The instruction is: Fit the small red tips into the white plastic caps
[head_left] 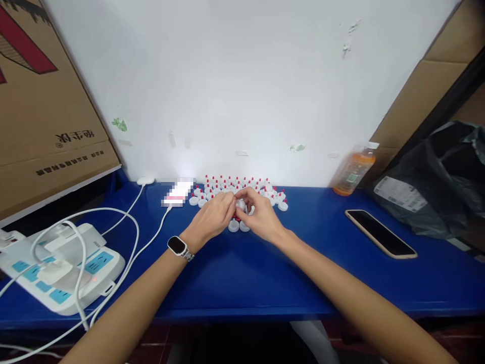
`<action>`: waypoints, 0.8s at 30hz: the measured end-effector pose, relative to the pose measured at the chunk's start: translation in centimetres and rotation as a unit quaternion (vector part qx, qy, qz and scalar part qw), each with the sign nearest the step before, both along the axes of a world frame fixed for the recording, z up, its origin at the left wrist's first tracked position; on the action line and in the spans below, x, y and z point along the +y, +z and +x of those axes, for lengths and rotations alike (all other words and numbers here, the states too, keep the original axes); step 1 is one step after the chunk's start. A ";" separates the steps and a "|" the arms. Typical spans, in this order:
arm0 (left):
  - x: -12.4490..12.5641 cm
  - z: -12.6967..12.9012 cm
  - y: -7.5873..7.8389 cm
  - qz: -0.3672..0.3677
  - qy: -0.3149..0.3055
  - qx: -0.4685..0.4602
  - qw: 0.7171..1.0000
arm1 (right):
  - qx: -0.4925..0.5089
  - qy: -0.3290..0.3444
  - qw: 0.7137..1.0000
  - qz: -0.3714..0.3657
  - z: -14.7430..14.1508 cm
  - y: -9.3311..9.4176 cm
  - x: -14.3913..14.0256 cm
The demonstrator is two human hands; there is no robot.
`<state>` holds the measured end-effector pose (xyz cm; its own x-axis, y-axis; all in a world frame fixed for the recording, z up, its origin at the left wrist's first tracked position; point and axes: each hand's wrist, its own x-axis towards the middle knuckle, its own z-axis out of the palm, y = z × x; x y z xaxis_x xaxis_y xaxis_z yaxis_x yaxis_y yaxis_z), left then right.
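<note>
My right hand pinches a small white cap between thumb and fingers, over the middle of the blue table. Against its left side, my left hand is closed with the fingers bent down; what lies in them is hidden. A dark watch sits on my left wrist. Around and behind both hands stand many white caps with red tips, grouped in rows near the wall. Two more white caps lie just below my fingers, with bits of red beside them.
On the left, a white power strip lies under looping white cables. A lit phone is plugged in near the wall. To the right are an orange drink bottle, a dark phone and a black plastic bag. Cardboard stands at both sides.
</note>
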<state>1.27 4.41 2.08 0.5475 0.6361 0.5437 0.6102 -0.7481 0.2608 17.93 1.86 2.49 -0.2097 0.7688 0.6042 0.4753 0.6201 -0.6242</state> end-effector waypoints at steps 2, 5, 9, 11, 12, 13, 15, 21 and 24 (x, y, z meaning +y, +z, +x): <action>0.2 -0.2 0.1 -0.020 -0.007 -0.041 0.999 | -0.023 -0.004 0.999 0.034 0.4 0.3 0.1; 0.5 -0.8 0.6 -0.050 0.059 -0.184 0.980 | -0.041 -0.050 0.994 0.083 1.7 0.9 0.5; 1.6 -1.1 0.2 -0.081 0.053 -0.189 0.977 | 0.008 -0.100 0.992 0.072 2.2 1.4 1.0; 2.3 -0.8 -0.6 -0.070 -0.017 -0.119 0.990 | 0.015 -0.069 0.996 0.055 1.7 1.2 1.1; 2.7 -0.6 -1.1 -0.063 -0.038 -0.088 0.993 | 0.011 -0.057 0.997 0.052 1.5 1.0 1.1; 2.9 -0.4 -1.5 -0.059 -0.049 -0.064 0.995 | 0.002 -0.056 0.997 0.053 1.3 0.7 1.2; 3.3 -0.4 -2.1 -0.063 -0.051 -0.035 0.996 | -0.014 -0.085 0.995 0.055 1.3 0.3 1.3; 2.3 -2.6 -0.8 -0.106 -0.010 -0.108 0.988 | -0.003 -0.038 0.996 -0.074 1.5 0.3 2.3; 1.8 -3.9 0.1 -0.107 0.028 -0.125 0.986 | -0.036 0.008 0.993 -0.109 0.3 0.5 3.2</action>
